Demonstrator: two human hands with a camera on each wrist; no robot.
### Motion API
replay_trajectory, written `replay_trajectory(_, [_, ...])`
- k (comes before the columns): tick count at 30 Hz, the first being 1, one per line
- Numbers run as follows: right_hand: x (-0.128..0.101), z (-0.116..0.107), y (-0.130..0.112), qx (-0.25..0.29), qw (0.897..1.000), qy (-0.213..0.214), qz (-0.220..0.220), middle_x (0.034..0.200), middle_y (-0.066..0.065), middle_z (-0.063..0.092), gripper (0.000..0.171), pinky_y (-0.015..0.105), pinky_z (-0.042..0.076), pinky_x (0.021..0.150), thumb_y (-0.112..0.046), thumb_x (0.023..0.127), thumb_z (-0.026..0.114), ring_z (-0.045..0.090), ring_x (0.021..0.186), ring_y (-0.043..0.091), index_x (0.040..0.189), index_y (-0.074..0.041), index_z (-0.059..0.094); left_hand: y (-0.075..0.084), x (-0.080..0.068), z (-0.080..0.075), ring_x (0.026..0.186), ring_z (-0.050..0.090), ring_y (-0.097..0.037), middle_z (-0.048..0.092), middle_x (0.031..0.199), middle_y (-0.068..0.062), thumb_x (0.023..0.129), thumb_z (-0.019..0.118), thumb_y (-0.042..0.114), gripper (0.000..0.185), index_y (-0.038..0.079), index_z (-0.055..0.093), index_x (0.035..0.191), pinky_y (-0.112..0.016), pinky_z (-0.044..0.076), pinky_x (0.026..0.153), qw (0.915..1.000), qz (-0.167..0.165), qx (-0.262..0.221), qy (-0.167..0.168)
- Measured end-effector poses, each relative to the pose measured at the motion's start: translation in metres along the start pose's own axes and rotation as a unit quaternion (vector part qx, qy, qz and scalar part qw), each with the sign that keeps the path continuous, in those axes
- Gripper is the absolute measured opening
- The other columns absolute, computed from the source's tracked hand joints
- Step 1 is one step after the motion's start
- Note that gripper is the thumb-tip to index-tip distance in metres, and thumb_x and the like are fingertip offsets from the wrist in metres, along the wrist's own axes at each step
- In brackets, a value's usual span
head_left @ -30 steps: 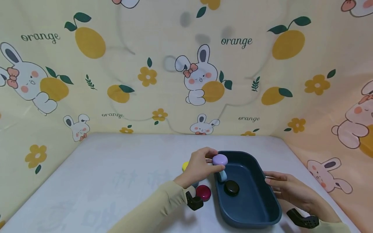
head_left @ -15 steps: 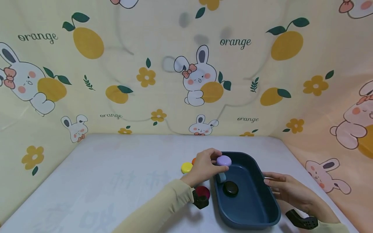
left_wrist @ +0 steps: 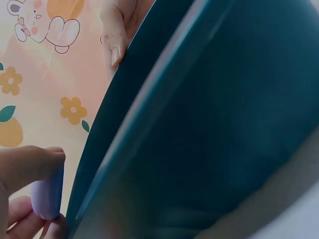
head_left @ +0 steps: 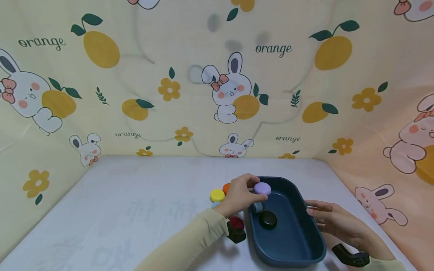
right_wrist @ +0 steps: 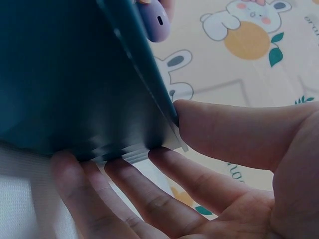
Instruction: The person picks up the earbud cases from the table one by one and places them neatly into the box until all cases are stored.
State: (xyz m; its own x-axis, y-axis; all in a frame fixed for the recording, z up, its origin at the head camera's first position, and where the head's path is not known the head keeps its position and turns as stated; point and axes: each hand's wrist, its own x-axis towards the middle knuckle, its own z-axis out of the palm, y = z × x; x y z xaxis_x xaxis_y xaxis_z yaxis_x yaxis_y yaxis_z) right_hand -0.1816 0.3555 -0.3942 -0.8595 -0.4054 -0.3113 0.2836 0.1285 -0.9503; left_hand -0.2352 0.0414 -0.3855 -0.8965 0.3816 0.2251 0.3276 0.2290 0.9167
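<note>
My left hand (head_left: pixel 239 194) pinches a lilac round disc (head_left: pixel 262 189) between thumb and fingers, at the left rim of a dark blue tray (head_left: pixel 305 241). The right wrist view shows a small dark slot in the side of this lilac disc (right_wrist: pixel 158 27). Within the tray lie a black round disc (head_left: pixel 268 220) and, against its left wall, a light blue piece (head_left: pixel 257 207), partly covered by my left thumb. My right hand (head_left: pixel 342 222) touches the tray's right side, with fairly straight fingers (right_wrist: pixel 149 199) on the outer wall and the thumb at the rim.
Left of the tray, on the white tabletop (head_left: pixel 135 210), lie a yellow disc (head_left: pixel 217 195), an orange disc (head_left: pixel 226 187), a light blue one (head_left: pixel 216 204) and a dark red one (head_left: pixel 236 223), some partly hidden by my left arm. A printed bunny cloth (head_left: pixel 190 113) stands behind.
My left hand has moved slightly right with the lilac disc, further over the tray. The yellow and orange discs show more fully now. My right hand stays at the tray's side.
</note>
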Motion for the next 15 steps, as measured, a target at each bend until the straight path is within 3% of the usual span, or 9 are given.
replay_trajectory(12, [-0.0006, 0.0019, 0.0013, -0.025, 0.999, 0.020, 0.005, 0.139, 0.022, 0.051, 0.069, 0.054, 0.047, 0.096, -0.020, 0.104, 0.051, 0.056, 0.118, 0.034, 0.149, 0.015, 0.011, -0.0006, 0.0013, 0.0025, 0.097, 0.066, -0.010, 0.066, 0.113, -0.001, 0.078, 0.086, 0.020, 0.048, 0.003, 0.067, 0.118, -0.023, 0.053, 0.084, 1.0000, -0.005, 0.004, -0.006])
replay_trajectory(15, [-0.0009, 0.0021, 0.0013, -0.028, 0.999, 0.020, 0.003, 0.140, 0.022, 0.050, 0.070, 0.054, 0.047, 0.096, -0.020, 0.104, 0.051, 0.056, 0.118, 0.034, 0.149, 0.015, 0.010, -0.0001, 0.0011, 0.0032, 0.103, 0.066, -0.013, 0.065, 0.119, -0.004, 0.079, 0.085, 0.018, 0.051, 0.003, 0.064, 0.122, -0.024, 0.052, 0.087, 0.9999, -0.002, -0.003, -0.011])
